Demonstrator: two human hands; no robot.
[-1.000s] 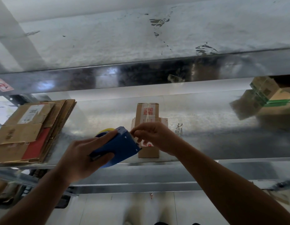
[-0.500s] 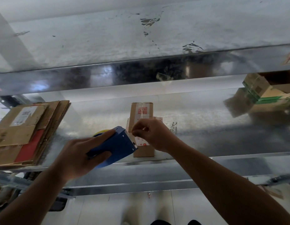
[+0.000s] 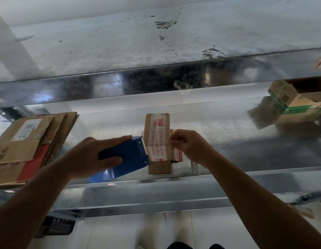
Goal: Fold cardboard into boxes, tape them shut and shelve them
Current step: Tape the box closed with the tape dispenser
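Grips tape dispenser (image 3: 127, 159) in left hand (image 3: 88, 157), pinches tape end (image 3: 165, 145) in right hand (image 3: 190, 146) — could wrinkle or self-stick if slackened.

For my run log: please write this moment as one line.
left hand: grips blue tape dispenser | right hand: pinches tape end | small box: on shelf

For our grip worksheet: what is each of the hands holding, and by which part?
The left hand grips the blue tape dispenser round its body; the right hand pinches the free end of the clear tape drawn from it.
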